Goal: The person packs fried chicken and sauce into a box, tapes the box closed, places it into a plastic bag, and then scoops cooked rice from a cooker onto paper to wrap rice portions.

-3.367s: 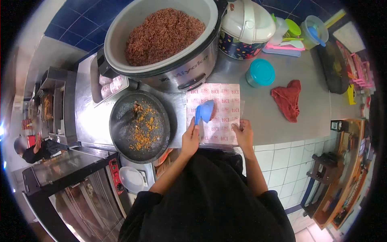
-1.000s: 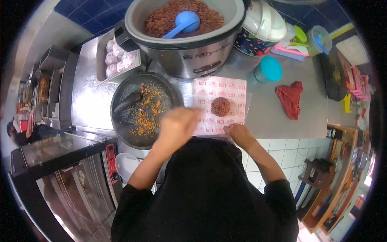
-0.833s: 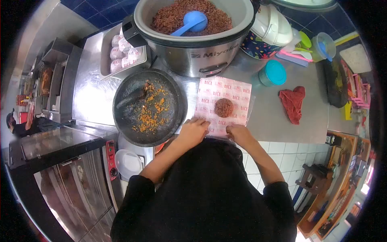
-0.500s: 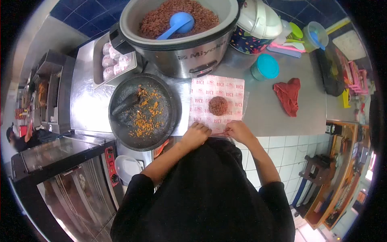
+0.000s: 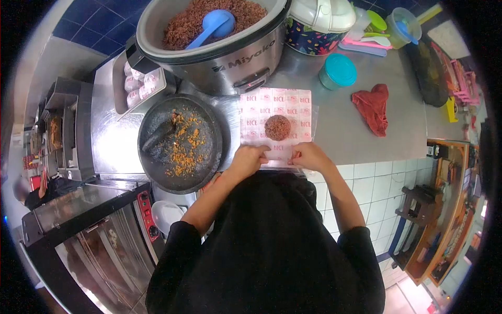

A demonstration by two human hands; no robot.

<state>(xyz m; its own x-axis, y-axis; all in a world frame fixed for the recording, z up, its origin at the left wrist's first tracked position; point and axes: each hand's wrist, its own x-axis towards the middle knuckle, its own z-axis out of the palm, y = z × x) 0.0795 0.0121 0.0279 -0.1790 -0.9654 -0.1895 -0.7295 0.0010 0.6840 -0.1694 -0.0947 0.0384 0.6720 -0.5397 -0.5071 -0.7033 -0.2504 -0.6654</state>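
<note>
A sheet of printed wrapping paper (image 5: 300, 104) lies on the steel counter in front of me, with a round patty of reddish-brown rice (image 5: 277, 127) near its middle. My left hand (image 5: 250, 159) pinches the paper's near left corner. At the near right corner, my right hand (image 5: 309, 157) has its thumb and fingers closed on the same sheet. The near edge is lifted slightly between both hands, short of the rice. Left of the paper rests a dark stone mortar (image 5: 209, 157) with a pestle (image 5: 157, 136) and orange-brown crumbled seasoning (image 5: 185, 157).
A large rice cooker (image 5: 209, 65) holds reddish rice and a blue scoop (image 5: 217, 23). Wrapped rice packets (image 5: 133, 83) fill a metal tray (image 5: 119, 94). To the right are a teal-lidded tub (image 5: 339, 71) and a red cloth (image 5: 372, 109). Another person (image 5: 39, 193) is at far left.
Both hands have moved away from my body, raising the paper's near edge closer to the rice. The whole view has shifted slightly.
</note>
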